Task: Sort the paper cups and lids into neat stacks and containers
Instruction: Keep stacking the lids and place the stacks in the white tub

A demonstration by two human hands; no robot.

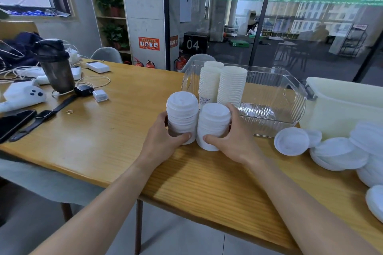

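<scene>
The desk is varnished wood with visible grain and a soft sheen. On it, white lid stacks look smooth matt plastic; behind them, a glossy, ribbed clear plastic bin holds matt paper cups.

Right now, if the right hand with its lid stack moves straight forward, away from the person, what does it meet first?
Probably the near wall of the clear container, just behind the right hand and its lid stack. The cup stacks inside stand beyond that wall. Depth is hard to judge here.
</scene>
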